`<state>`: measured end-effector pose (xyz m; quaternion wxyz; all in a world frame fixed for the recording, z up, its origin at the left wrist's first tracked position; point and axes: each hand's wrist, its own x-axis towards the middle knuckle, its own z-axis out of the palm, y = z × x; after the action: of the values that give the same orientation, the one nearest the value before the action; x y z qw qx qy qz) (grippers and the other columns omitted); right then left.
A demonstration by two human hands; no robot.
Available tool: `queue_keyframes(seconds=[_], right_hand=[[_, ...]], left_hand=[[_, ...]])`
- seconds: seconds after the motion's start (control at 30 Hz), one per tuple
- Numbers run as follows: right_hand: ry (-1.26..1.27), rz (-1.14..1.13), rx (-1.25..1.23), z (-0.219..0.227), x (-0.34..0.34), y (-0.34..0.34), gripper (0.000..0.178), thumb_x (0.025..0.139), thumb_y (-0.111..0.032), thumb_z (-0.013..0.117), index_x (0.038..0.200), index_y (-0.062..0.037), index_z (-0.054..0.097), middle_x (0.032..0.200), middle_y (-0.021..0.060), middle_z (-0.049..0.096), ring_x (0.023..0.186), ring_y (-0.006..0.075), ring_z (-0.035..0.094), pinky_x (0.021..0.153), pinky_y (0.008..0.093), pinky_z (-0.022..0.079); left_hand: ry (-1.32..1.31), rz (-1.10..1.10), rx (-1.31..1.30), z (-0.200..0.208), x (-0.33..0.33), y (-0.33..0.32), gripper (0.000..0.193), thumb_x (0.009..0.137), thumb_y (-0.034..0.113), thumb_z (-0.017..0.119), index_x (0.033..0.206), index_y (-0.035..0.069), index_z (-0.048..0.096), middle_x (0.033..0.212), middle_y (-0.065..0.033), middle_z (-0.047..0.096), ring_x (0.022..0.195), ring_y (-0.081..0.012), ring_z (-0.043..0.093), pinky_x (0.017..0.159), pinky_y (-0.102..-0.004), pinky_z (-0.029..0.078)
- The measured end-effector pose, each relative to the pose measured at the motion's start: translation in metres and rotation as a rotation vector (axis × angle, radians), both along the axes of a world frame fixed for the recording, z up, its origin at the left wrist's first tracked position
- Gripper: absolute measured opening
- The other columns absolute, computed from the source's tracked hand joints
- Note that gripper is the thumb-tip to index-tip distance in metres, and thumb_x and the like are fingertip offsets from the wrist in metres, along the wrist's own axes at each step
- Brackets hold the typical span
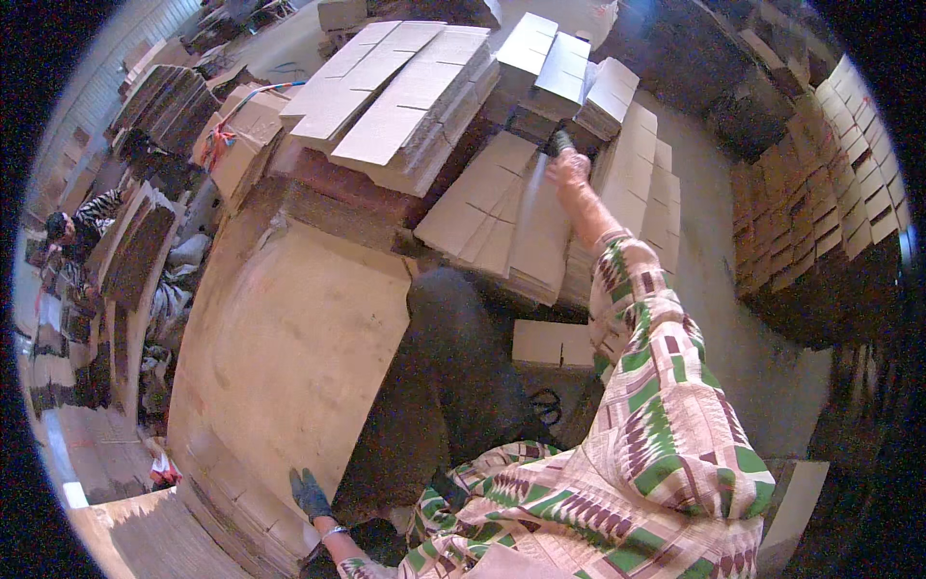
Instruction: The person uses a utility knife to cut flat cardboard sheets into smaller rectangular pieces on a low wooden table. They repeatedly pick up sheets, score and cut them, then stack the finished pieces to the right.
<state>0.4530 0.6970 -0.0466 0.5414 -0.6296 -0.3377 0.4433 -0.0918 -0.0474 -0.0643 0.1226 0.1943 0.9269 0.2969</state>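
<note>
The right hand (567, 166) reaches far out, fingers seemingly closed on a flat tan cardboard blank (540, 227) atop its stack — white folded cartons (564, 72) just beyond. The gloved left hand (311, 494) rests spread on the tabletop (289, 338).

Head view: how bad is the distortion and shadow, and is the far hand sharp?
Head view: fisheye bends the straight edges of the flat pale cardboard sheet stacks near the rim; right hand looks soft and small; dark shadow hides the right-side stacked boxes; black corners.
</note>
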Motion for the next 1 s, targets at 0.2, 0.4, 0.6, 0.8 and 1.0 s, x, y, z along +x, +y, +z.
queue_keyframes(seconds=[0.2, 0.4, 0.6, 0.8, 1.0], right_hand=[[0.506, -0.188, -0.078, 0.078, 0.013, -0.038, 0.105, 0.080, -0.065, 0.073, 0.154, -0.0069, 0.028, 0.147, 0.0279, 0.038, 0.126, 0.0525, 0.049, 0.099, 0.0603, 0.049], [0.714, -0.343, -0.070, 0.121, 0.036, -0.046, 0.088, 0.086, -0.065, 0.065, 0.150, -0.0100, 0.041, 0.154, 0.0089, 0.044, 0.131, 0.0386, 0.051, 0.108, 0.0665, 0.037], [0.779, -0.397, -0.056, 0.106, 0.045, -0.035, 0.096, 0.084, -0.073, 0.060, 0.153, -0.0096, 0.038, 0.153, 0.0109, 0.046, 0.134, 0.0372, 0.048, 0.111, 0.0595, 0.035], [0.708, -0.483, -0.024, 0.108, 0.045, -0.040, 0.093, 0.083, -0.070, 0.063, 0.149, -0.0082, 0.041, 0.149, 0.0106, 0.048, 0.129, 0.0358, 0.050, 0.108, 0.0574, 0.036], [0.671, -0.509, -0.019, 0.111, 0.040, -0.039, 0.091, 0.081, -0.067, 0.066, 0.145, -0.0068, 0.044, 0.144, 0.0103, 0.050, 0.125, 0.0344, 0.051, 0.105, 0.0553, 0.038]], left_hand=[[-0.061, 0.088, 0.090, -0.005, -0.057, -0.041, 0.054, 0.098, 0.019, 0.063, 0.143, -0.005, 0.048, 0.148, -0.0177, 0.052, 0.128, -0.0258, 0.053, 0.107, -0.0366, 0.042], [-0.061, -0.019, 0.019, 0.011, -0.047, -0.004, 0.052, 0.098, 0.018, 0.064, 0.142, -0.005, 0.049, 0.144, -0.0174, 0.055, 0.125, -0.0253, 0.055, 0.107, -0.0367, 0.042], [-0.008, -0.182, 0.012, -0.009, -0.047, 0.013, 0.053, 0.097, 0.017, 0.063, 0.142, -0.007, 0.049, 0.144, -0.0213, 0.055, 0.129, -0.0268, 0.055, 0.110, -0.0362, 0.040], [-0.086, -0.201, -0.031, 0.003, -0.025, 0.018, 0.051, 0.097, 0.017, 0.063, 0.140, -0.008, 0.051, 0.143, -0.0205, 0.056, 0.128, -0.0263, 0.055, 0.111, -0.0363, 0.040], [0.026, -0.422, -0.176, -0.026, -0.058, -0.017, 0.050, 0.097, 0.018, 0.064, 0.138, -0.008, 0.053, 0.140, -0.0214, 0.058, 0.127, -0.0302, 0.056, 0.109, -0.0388, 0.042]])
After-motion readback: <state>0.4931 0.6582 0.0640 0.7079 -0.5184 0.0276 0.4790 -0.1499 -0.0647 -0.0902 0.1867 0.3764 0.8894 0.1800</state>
